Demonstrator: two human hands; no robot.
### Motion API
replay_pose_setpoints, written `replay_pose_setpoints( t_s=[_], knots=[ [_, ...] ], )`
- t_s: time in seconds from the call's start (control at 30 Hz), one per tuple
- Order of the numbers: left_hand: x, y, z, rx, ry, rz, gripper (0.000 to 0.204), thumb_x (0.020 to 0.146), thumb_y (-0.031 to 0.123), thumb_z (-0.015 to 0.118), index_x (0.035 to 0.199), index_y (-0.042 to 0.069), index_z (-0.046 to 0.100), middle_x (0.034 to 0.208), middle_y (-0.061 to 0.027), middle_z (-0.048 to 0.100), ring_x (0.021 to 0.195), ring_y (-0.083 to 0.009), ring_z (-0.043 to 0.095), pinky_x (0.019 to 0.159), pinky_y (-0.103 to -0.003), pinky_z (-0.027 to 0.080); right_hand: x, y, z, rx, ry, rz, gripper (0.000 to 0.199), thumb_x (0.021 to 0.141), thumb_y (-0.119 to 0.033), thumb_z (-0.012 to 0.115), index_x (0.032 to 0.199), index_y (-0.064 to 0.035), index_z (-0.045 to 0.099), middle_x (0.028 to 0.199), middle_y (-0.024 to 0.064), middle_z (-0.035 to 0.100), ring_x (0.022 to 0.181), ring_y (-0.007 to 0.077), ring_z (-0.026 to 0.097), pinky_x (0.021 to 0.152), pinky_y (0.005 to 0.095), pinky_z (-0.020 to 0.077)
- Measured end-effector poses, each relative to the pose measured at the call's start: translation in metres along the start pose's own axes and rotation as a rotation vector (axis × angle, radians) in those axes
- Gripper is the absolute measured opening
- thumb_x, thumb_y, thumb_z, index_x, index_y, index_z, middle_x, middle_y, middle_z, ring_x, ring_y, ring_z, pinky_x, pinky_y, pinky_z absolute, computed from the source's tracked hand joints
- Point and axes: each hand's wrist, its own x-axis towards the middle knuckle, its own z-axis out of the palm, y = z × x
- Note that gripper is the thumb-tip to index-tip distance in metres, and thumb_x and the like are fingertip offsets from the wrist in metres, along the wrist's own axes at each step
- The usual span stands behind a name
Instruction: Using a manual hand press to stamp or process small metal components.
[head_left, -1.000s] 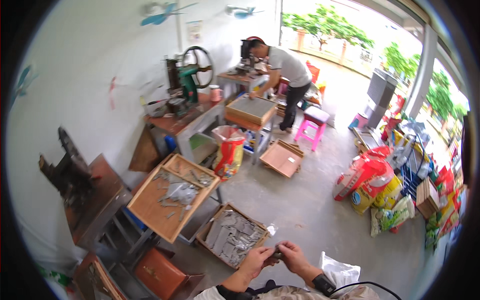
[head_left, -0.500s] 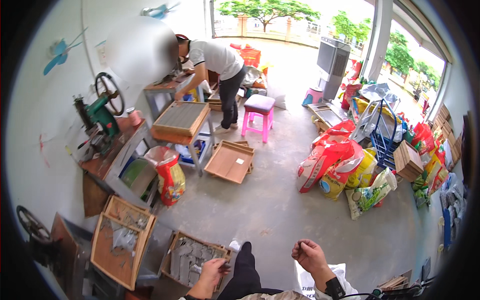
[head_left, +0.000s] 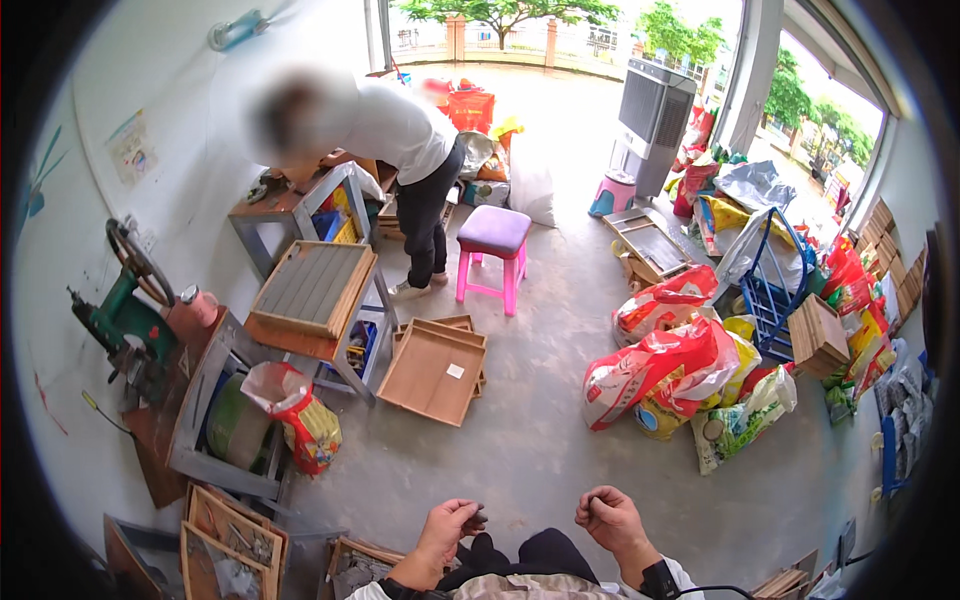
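Above my lap, my left hand (head_left: pixel 446 530) is closed in a pinch, with a small dark piece (head_left: pixel 480 516) between thumb and fingers. Its exact kind is too small to make out. To the right, apart from it, my right hand (head_left: pixel 613 522) is also pinched. Something small and dark (head_left: pixel 598 504) shows at those fingertips, mostly hidden by them. A wooden tray (head_left: pixel 352 570) with grey pieces lies left of my left hand, partly cut off by the lower edge.
Further left, another wooden tray (head_left: pixel 205 560) holds grey scraps. A green hand press (head_left: pixel 135 325) stands on a bench by the wall. A co-worker (head_left: pixel 415 130) bends over a table beyond a pink stool (head_left: pixel 492 250). Filled sacks (head_left: pixel 660 370) crowd the right side.
My left hand has moved up and right, away from the tray of grey pieces and nearer my right hand. The co-worker leans further left, and the whole view has shifted.
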Motion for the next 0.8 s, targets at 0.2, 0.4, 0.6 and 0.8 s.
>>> replay_pose_setpoints(
  t_s=[0.2,0.4,0.6,0.8],
  knots=[
    [0.078,0.051,0.017,0.046,0.104,0.032,0.015,0.084,0.013,0.055,0.091,0.0,0.058,0.074,-0.0084,0.063,0.063,-0.0153,0.061,0.055,-0.024,0.046,0.13,-0.045,-0.017,-0.066,-0.017,0.062,0.011,0.082,0.001,0.053,0.092,0.0002,0.057,0.086,0.0128,0.06,0.072,0.0222,0.059,0.066,0.0335,0.0486],
    [0.148,0.1,0.038,-0.143,0.323,0.099,0.015,0.083,0.014,0.056,0.09,0.001,0.059,0.074,-0.008,0.063,0.063,-0.0163,0.061,0.055,-0.024,0.046,0.271,-0.078,-0.008,-0.089,-0.085,0.319,0.01,0.08,0.002,0.056,0.09,0.0022,0.058,0.085,0.0132,0.062,0.076,0.024,0.061,0.069,0.0353,0.0508],
    [0.176,0.15,0.079,-0.176,0.262,0.151,0.015,0.084,0.014,0.055,0.091,0.002,0.06,0.077,-0.0084,0.063,0.065,-0.0165,0.061,0.057,-0.024,0.045,0.387,-0.119,0.037,-0.213,-0.28,0.416,0.012,0.08,0.002,0.055,0.091,0.0024,0.059,0.085,0.0125,0.061,0.075,0.0232,0.06,0.071,0.0347,0.0496],
    [0.192,0.165,0.055,-0.302,0.443,0.125,0.014,0.084,0.014,0.055,0.091,0.002,0.059,0.077,-0.0081,0.063,0.065,-0.0167,0.061,0.057,-0.025,0.046,0.444,-0.113,0.08,-0.164,-0.365,0.457,0.014,0.08,0.002,0.055,0.094,0.0005,0.058,0.085,0.0125,0.06,0.076,0.0234,0.059,0.071,0.0354,0.0482]
  ],
)
